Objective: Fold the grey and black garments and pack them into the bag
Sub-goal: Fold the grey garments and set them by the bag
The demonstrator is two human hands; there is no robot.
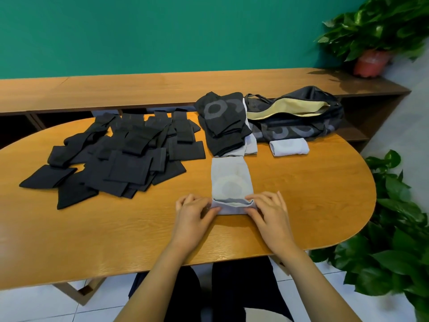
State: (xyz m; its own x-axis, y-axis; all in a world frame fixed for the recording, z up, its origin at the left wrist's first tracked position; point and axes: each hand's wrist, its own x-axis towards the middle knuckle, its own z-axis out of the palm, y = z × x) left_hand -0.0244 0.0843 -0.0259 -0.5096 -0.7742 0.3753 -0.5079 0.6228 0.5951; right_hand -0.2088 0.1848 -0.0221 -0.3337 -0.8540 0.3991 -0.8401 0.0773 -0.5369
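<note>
Grey garment (232, 182) flat on the counter (116, 228), near end rolled.
Left hand (192, 212) and right hand (269, 212) pinch the roll's two corners, fingers curled.

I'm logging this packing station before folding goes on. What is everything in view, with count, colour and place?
grey garment: one, pale grey, flat at table centre, near end folded up
folded grey garment: one, pale grey, before the bag
patterned stack: one, black with grey rings, left of the bag
black pile: count unclear, black, table's left
bag: one, dark with cream lining, open, table's far right
table: one, brown wood, rounded
shelf: one, brown wood, along the wall
potted plant: one, green in red pot, on the shelf
floor plants: count unclear, green, right of table
left hand: one, pinches the grey garment's near left corner
right hand: one, pinches its near right corner
</note>
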